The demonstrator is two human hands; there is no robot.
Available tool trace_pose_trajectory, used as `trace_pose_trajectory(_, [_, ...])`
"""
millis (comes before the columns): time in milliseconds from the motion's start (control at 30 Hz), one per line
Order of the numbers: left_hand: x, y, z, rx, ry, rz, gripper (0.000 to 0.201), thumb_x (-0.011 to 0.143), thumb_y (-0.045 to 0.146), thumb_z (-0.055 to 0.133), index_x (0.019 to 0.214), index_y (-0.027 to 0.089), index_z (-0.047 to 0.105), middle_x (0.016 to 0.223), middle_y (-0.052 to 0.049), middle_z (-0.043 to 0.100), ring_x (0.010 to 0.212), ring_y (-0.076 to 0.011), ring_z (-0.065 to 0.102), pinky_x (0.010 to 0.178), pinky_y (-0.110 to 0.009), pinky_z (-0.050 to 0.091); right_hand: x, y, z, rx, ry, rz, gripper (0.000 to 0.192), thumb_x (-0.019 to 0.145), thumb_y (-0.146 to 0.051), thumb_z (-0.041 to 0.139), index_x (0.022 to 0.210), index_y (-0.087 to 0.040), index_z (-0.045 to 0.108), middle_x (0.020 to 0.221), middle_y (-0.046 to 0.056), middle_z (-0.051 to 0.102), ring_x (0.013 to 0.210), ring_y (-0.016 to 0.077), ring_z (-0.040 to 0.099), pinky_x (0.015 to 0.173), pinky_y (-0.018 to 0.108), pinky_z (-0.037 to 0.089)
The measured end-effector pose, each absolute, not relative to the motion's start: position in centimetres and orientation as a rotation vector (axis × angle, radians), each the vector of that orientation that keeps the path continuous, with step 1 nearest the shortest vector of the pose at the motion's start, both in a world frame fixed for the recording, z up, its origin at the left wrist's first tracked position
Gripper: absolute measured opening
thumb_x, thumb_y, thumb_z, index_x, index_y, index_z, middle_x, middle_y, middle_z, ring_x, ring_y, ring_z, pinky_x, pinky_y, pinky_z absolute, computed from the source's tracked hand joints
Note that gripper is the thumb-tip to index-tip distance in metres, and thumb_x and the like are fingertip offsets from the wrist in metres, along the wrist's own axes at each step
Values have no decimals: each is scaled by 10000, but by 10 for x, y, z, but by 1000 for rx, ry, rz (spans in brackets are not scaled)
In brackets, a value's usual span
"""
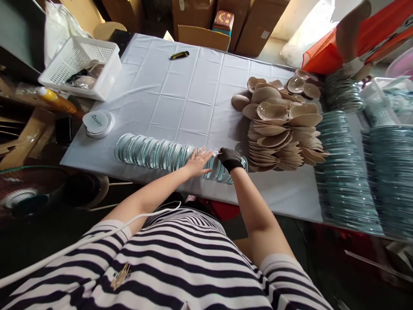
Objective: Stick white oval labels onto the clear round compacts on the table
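Note:
A long row of clear round plastic shells (151, 153), standing on edge and nested, runs along the table's near side. My left hand (197, 162), bare, lies on top of the row with its fingers spread. Close to its right, at the row's right part, is my right hand (230, 159) in a dark glove. Its fingers are closed, and a small whitish bit shows at their tips; I cannot make out what it is. Beyond my right hand lies a large pile of beige moulded cups (274, 112), some stacked, some loose with a shiny inside.
White round cards (98, 124) lie at the left of the white-covered table (183, 99). A yellow-black cutter (180, 55) is at the back. A white basket (109, 73) stands at back left, and stacks of clear shells (345, 181) line the right. A white cable (97, 234) crosses my left arm.

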State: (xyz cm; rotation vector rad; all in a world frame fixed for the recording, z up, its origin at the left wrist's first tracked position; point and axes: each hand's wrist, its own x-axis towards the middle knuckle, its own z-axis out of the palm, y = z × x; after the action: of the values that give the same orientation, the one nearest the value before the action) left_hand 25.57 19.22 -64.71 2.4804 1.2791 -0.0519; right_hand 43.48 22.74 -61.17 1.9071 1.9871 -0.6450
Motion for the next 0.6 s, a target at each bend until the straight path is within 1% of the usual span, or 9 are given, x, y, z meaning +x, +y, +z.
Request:
trace_pose_trajectory(100, [265,193,-652,2482,1264,-102,708,923,537,486,1549,257,307,1610,-58,308,1499,-278,252,1239,-552,69,426,283,-611,1598,1902,-686,341,871,-292,620,1162,-138,708,1155,170,703,1015,251,677,847,306,506])
trace_pose_trajectory(200, [262,195,-654,2490,1255,-103,715,913,542,507,1540,247,331,1603,-69,319,1493,-278,267,1243,-544,54,411,301,-612,1504,1945,-661,325,806,-238,692,1102,-112,730,1102,186,717,1011,265,680,868,324,509])
trace_pose_trajectory(267, [260,195,-653,2480,1263,-101,720,909,537,518,1539,241,332,1595,-71,337,1490,-273,276,1245,-541,54,411,284,-609,1481,2060,-596,302,826,-231,655,1100,-126,728,1114,194,710,1054,281,669,883,344,507])
trace_pose_trajectory(333, [260,195,-652,2468,1278,-90,716,909,530,525,1537,245,333,1588,-65,353,1485,-265,288,1244,-544,63,420,248,-609,1513,2180,-577,282,869,-253,586,1098,-162,722,1097,174,717,1054,283,671,877,350,508])
trace_pose_trajectory(433, [261,195,-652,2473,1277,-67,731,899,524,545,1541,256,320,1588,-62,353,1485,-268,289,1239,-555,77,431,178,-625,1653,2211,-671,321,929,-292,476,1151,-198,689,1068,141,728,1017,276,684,856,349,511])
trace_pose_trajectory(500, [261,195,-653,2478,1269,-68,748,894,519,552,1548,255,303,1592,-71,345,1487,-277,281,1236,-561,74,430,136,-646,1695,2150,-772,360,952,-285,427,1214,-199,659,1119,146,718,1032,274,678,861,353,509])
trace_pose_trajectory(600, [259,193,-652,2477,1267,-82,740,901,502,543,1551,246,298,1595,-83,336,1489,-286,274,1234,-567,63,422,98,-675,1721,2068,-872,399,977,-269,380,1278,-184,627,1251,152,668,1127,264,638,916,352,490])
